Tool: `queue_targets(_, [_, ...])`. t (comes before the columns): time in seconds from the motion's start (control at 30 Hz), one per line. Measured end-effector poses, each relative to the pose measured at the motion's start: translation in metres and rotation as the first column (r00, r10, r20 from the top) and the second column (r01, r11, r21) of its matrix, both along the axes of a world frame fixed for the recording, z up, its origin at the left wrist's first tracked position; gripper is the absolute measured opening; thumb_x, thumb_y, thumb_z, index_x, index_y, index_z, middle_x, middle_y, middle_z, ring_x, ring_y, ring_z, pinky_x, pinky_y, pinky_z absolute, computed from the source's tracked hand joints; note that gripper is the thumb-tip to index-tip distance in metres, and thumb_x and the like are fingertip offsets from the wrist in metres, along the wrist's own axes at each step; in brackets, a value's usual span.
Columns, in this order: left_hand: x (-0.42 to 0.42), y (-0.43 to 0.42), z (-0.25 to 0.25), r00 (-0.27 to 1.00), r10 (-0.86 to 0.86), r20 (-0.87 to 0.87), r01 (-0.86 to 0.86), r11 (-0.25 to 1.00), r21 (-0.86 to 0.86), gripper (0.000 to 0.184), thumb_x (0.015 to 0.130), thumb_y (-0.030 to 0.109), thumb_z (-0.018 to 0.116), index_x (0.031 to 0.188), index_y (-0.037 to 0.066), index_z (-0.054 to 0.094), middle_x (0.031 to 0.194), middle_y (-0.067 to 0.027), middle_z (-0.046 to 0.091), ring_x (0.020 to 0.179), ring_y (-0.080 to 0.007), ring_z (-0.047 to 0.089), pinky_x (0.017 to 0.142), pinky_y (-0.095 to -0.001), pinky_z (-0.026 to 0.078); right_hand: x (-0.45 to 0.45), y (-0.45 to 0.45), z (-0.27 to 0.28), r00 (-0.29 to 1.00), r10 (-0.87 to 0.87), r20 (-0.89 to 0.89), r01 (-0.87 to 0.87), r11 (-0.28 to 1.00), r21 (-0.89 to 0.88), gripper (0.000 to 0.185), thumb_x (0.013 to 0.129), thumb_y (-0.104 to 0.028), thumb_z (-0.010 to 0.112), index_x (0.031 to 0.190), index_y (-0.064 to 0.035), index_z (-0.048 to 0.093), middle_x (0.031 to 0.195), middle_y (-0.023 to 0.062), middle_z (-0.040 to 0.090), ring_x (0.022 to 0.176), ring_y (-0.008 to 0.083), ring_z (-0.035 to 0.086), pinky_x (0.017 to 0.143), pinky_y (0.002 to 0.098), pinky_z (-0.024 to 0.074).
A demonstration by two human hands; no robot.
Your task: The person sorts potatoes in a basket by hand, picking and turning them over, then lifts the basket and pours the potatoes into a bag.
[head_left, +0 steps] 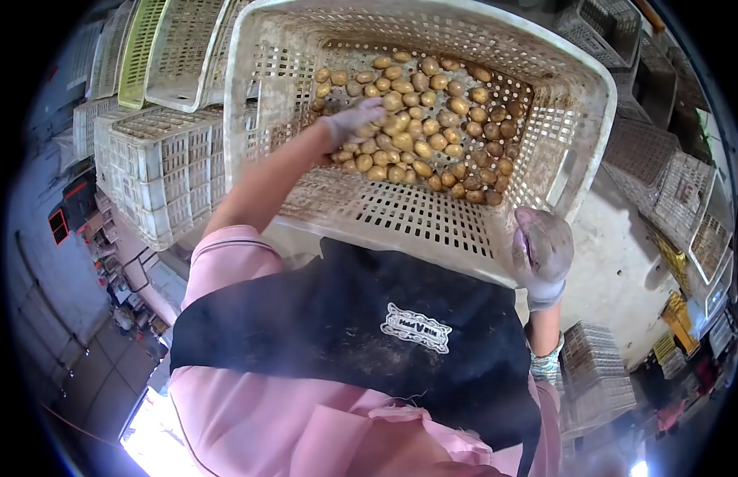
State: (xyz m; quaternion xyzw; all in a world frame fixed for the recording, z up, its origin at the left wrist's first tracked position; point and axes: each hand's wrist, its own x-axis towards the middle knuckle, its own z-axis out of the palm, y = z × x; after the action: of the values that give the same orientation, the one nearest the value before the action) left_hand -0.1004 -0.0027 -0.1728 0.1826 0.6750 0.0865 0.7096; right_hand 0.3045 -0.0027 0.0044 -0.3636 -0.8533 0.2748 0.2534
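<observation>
The potatoes [402, 141] lie on the floor of the big crate [305, 195], right in front of you. They are small, round or egg-shaped, and mostly one layer deep. Many are smooth and yellow, but those by the right end look browner and may have more dirt on them. Your left hand [355, 123], in a pale glove, is in among them at the left side. Its fingers look open and reach out flat, but it is blurry, so I can't tell if it touches one. Your right hand [542, 250], in a dirty glove, is by the near right corner of the crate. Its fingers are bent, but I can't tell if they grip the rim or hold a thing. To move the potatoes well, use soft, flat fingers and push slowly, so they roll and don't bump hard. Round ones could roll off fast, so small pushes should work best. The crate is hard, pale plastic, full of little holes and slots, with brown dirt on its walls. Your dark apron [281, 318] has dusty marks, and more crates [174, 171] stand to the left.
</observation>
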Motion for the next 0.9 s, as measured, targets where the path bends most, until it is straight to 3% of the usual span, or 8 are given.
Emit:
queue_targets(0.07, [0.057, 0.004, 0.013, 0.991, -0.096, 0.098, 0.081, 0.985, 0.15, 0.059, 0.099, 0.038, 0.048, 0.149, 0.016, 0.025, 0.157, -0.0157, 0.022, 0.126, -0.0351, 0.048, 0.108, -0.0452, 0.04, -0.001, -0.001, -0.002, 1.0, -0.023, 0.0, 0.023, 1.0, 0.004, 0.038, 0.073, 0.003, 0.064, 0.11, -0.0038, 0.065, 0.102, 0.0113, 0.069, 0.09, 0.0318, 0.065, 0.081, 0.042, 0.0501])
queue_targets(0.13, [0.091, -0.013, 0.024, 0.681, -0.607, -0.41, 0.732, 0.545, 0.409, 0.061, 0.1, 0.044, 0.046, 0.15, 0.016, 0.025, 0.154, -0.0192, 0.028, 0.133, -0.0362, 0.042, 0.113, -0.047, 0.032, 0.0, -0.002, -0.002, 1.0, -0.024, 0.013, 0.024, 1.0, 0.003, 0.04, 0.072, 0.004, 0.063, 0.111, -0.0036, 0.065, 0.102, 0.0113, 0.069, 0.09, 0.0318, 0.065, 0.081, 0.0415, 0.0499])
queue_targets(0.17, [0.094, -0.011, 0.025, 0.758, -0.639, -0.135, 0.609, 0.617, 0.498, 0.063, 0.099, 0.046, 0.045, 0.152, 0.02, 0.023, 0.153, -0.0179, 0.033, 0.134, -0.0329, 0.042, 0.113, -0.0454, 0.031, 0.002, -0.001, -0.002, 1.0, -0.011, 0.027, 0.011, 1.0, 0.004, 0.041, 0.071, 0.004, 0.063, 0.111, -0.0035, 0.065, 0.103, 0.0114, 0.069, 0.09, 0.0317, 0.065, 0.081, 0.0413, 0.0498])
queue_targets(0.3, [0.058, 0.012, 0.052, 0.596, -0.674, -0.437, 0.788, 0.385, 0.481, 0.046, 0.098, 0.038, 0.046, 0.14, 0.019, 0.047, 0.136, -0.0159, 0.054, 0.121, -0.03, 0.055, 0.111, -0.0381, 0.036, 0.008, 0.005, -0.003, 0.995, 0.087, 0.053, -0.085, 0.996, -0.028, 0.045, 0.069, 0.005, 0.062, 0.113, -0.0036, 0.065, 0.103, 0.0119, 0.069, 0.089, 0.0316, 0.064, 0.081, 0.0408, 0.0494])
queue_targets(0.37, [0.022, 0.014, 0.03, 0.823, -0.31, -0.476, 0.52, 0.748, 0.412, 0.041, 0.095, 0.031, 0.048, 0.13, 0.01, 0.055, 0.126, -0.0177, 0.06, 0.113, -0.0326, 0.06, 0.104, -0.0419, 0.044, 0.009, 0.006, -0.006, 0.995, 0.087, 0.056, -0.085, 0.996, -0.027, 0.045, 0.066, -0.005, 0.067, 0.111, -0.0064, 0.066, 0.105, 0.0091, 0.067, 0.089, 0.0295, 0.064, 0.079, 0.0396, 0.0488])
queue_targets(0.57, [0.043, 0.08, -0.01, 0.538, -0.108, -0.836, 0.801, 0.376, 0.466, 0.043, 0.093, 0.023, 0.05, 0.132, 0.006, 0.051, 0.133, -0.0181, 0.054, 0.123, -0.0318, 0.053, 0.104, -0.0433, 0.043, 0.0, 0.005, -0.001, 0.997, 0.03, 0.07, -0.025, 0.997, -0.073, 0.04, 0.071, 0.001, 0.064, 0.11, -0.0044, 0.066, 0.104, 0.0121, 0.069, 0.09, 0.0315, 0.065, 0.08, 0.0403, 0.0495])
queue_targets(0.7, [0.087, 0.131, -0.034, 0.444, -0.348, -0.826, 0.796, 0.576, 0.185, 0.052, 0.088, 0.032, 0.056, 0.134, 0.007, 0.052, 0.13, -0.0203, 0.056, 0.12, -0.0353, 0.054, 0.104, -0.0431, 0.042, 0.002, 0.003, -0.005, 0.993, 0.015, 0.114, -0.011, 0.999, -0.031, 0.045, 0.064, -0.008, 0.069, 0.109, -0.009, 0.067, 0.105, 0.0071, 0.067, 0.087, 0.0278, 0.063, 0.078, 0.0386, 0.0486])
queue_targets(0.9, [0.095, 0.121, 0.046, 0.893, -0.393, -0.22, 0.45, 0.778, 0.438, 0.056, 0.091, 0.036, 0.058, 0.14, 0.011, 0.045, 0.14, -0.0147, 0.05, 0.121, -0.0294, 0.055, 0.109, -0.0411, 0.04, 0.007, 0.002, -0.01, 0.994, -0.005, 0.109, 0.008, 1.0, -0.025, 0.043, 0.068, -0.008, 0.069, 0.11, -0.01, 0.067, 0.109, 0.0075, 0.068, 0.089, 0.027, 0.064, 0.079, 0.0387, 0.0492])
